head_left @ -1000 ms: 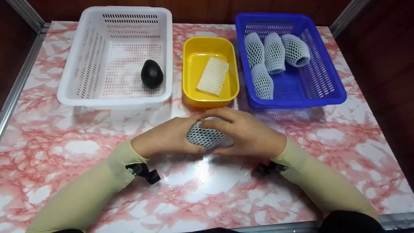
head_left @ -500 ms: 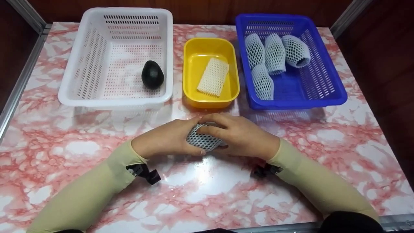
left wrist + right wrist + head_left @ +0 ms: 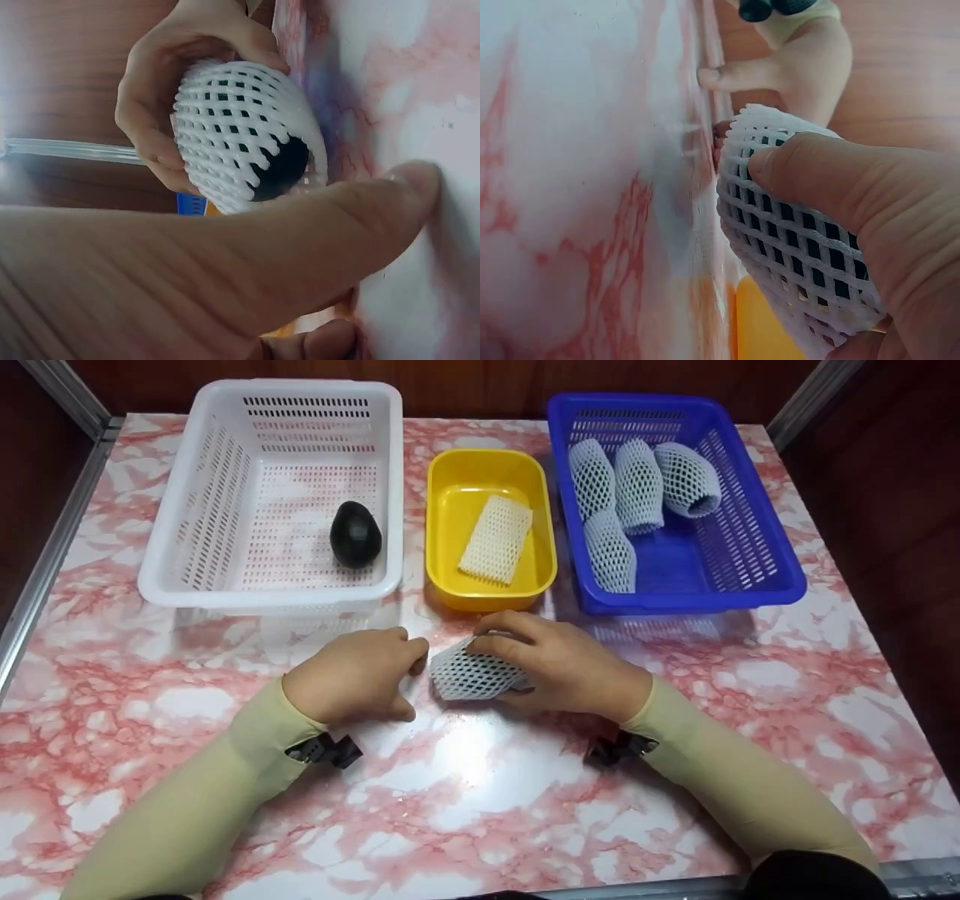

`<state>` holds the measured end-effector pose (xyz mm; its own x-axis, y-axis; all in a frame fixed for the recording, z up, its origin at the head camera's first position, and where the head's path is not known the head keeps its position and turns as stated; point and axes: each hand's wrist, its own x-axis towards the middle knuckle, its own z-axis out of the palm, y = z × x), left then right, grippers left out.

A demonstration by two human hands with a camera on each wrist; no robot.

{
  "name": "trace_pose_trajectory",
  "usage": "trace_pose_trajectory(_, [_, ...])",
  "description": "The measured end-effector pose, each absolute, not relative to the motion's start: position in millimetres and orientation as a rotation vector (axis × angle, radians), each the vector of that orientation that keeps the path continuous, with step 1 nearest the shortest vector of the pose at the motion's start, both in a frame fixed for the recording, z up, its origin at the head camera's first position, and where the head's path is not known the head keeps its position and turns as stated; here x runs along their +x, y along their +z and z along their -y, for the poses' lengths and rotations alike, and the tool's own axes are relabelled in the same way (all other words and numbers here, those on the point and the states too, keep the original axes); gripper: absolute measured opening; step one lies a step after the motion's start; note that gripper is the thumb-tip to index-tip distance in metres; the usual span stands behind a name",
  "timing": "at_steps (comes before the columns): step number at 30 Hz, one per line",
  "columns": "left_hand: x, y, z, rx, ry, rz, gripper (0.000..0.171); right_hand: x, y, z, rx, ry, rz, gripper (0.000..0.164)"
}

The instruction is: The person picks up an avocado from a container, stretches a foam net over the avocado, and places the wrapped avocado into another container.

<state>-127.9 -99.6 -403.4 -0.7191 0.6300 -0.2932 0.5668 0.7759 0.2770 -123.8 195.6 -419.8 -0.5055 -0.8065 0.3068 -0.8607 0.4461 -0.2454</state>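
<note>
An avocado in a white foam net (image 3: pixel 469 673) is just above the table in the head view, gripped by my right hand (image 3: pixel 566 664). Its dark end shows through the net's opening in the left wrist view, where the foam net (image 3: pixel 225 120) faces my left hand. In the right wrist view, the right thumb presses on the mesh (image 3: pixel 802 232). My left hand (image 3: pixel 356 675) is a short gap to the left of the net, fingers loosely bent, holding nothing. Part of the net is hidden under the right fingers.
A white basket (image 3: pixel 270 598) at the back left holds one bare dark avocado (image 3: pixel 355 535). A flat foam net (image 3: pixel 496 540) lies in the yellow bin (image 3: pixel 442 495). Several net-wrapped fruits (image 3: pixel 637 487) lie in the blue basket (image 3: pixel 694 600) at the back right.
The left hand has let go of the netted avocado and drawn back to the left. The right hand still holds it.
</note>
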Motion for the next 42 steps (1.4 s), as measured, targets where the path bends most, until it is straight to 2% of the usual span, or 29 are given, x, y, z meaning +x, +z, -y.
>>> trace_pose_trajectory(5, [-128, -406, 100, 0.937, 0.257, -2.606, 0.048, -125, -415, -198, 1.454, 0.816, 2.526, 0.068])
trace_pose_trajectory(8, [-129, -407, 100, 0.947, 0.274, -2.61, 0.049, -123, -410, -200, 1.345, 1.186, 2.515, 0.069])
trace_pose_trajectory(14, [-128, -409, 102, 0.963, 0.313, -2.619, 0.048, -119, -404, -200, 0.866, 2.584, 2.094, 0.057])
trace_pose_trajectory(16, [-128, -409, 103, 0.961, 0.301, -2.627, 0.048, -119, -402, -197, 0.662, 3.026, 1.848, 0.059])
trace_pose_trajectory(20, [-128, -409, 102, 0.969, 0.254, -2.638, 0.049, -122, -401, -194, 0.271, 3.521, 1.483, 0.061])
trace_pose_trajectory(24, [-129, -409, 100, 0.972, 0.232, -2.631, 0.051, -124, -403, -193, 0.111, 3.636, 1.323, 0.063])
trace_pose_trajectory(33, [-130, -407, 98, 0.932, 0.22, -2.609, 0.051, -127, -406, -195, 0.151, 3.619, 1.397, 0.074])
trace_pose_trajectory(36, [-130, -407, 98, 0.929, 0.215, -2.608, 0.052, -126, -407, -196, 0.161, 3.601, 1.401, 0.071])
trace_pose_trajectory(39, [-130, -408, 99, 0.936, 0.217, -2.612, 0.052, -126, -409, -195, 0.281, 3.514, 1.426, 0.06])
trace_pose_trajectory(42, [-129, -408, 99, 0.959, 0.222, -2.624, 0.052, -124, -410, -193, 0.4, 3.344, 1.505, 0.059])
